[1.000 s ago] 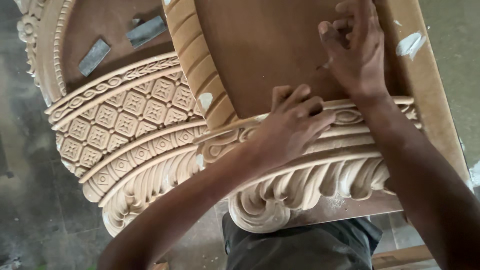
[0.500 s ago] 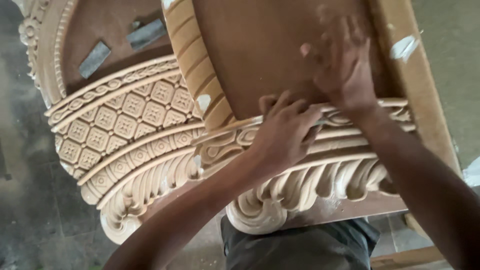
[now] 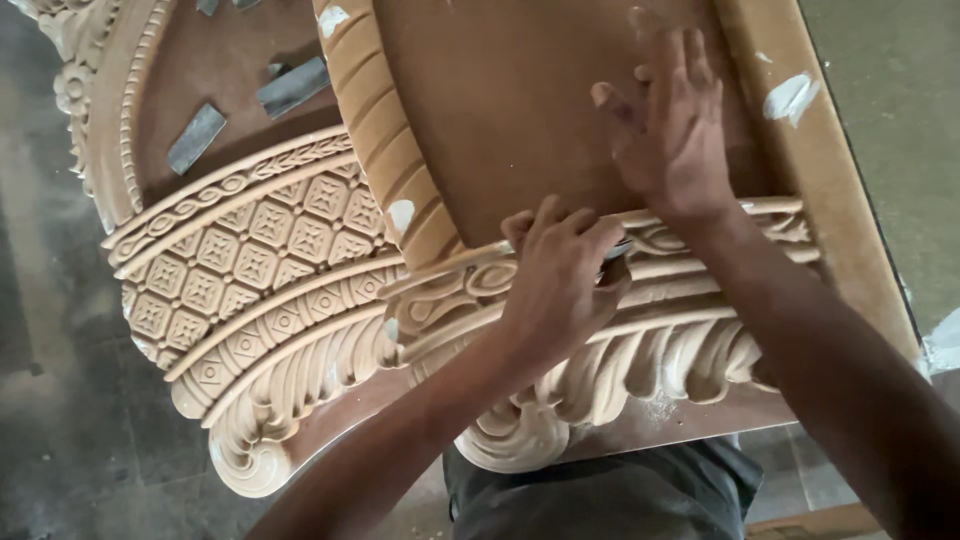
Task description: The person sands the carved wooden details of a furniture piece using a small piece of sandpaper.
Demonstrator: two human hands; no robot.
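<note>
Carved wooden panel (image 3: 300, 290) fills the middle of the view, lying flat; ornate raised bands (lattice, rope, leaf mouldings) curve along its near edge, smooth brown board (image 3: 520, 110) behind them on the far side

Left hand (image 3: 555, 290): fingers curled down over the rope moulding (image 3: 690, 250) near centre, pinching something thin and pale against it, possibly a scrap of abrasive paper; view too poor to be sure. Closed on the carving, not lifted

Right hand (image 3: 680, 130): fingers spread, palm pressed flat on the smooth board just beyond the moulding. Open, bracing, gripping nothing

Hands close together, right one farther, left one nearer

Two grey flat strips (image 3: 195, 138) lie loose on the recessed board, far left. White filler patches (image 3: 790, 95) on the plain border at right. Grey concrete floor (image 3: 50, 400) left of the piece; dark cloth (image 3: 600, 500) at the near edge

Handling judgement: panel looks stiff, heavy, dusty. Leaf tips (image 3: 640, 370) and scroll ends look thin and liable to chip; hold by the plain border or flat board, not by the relief
</note>
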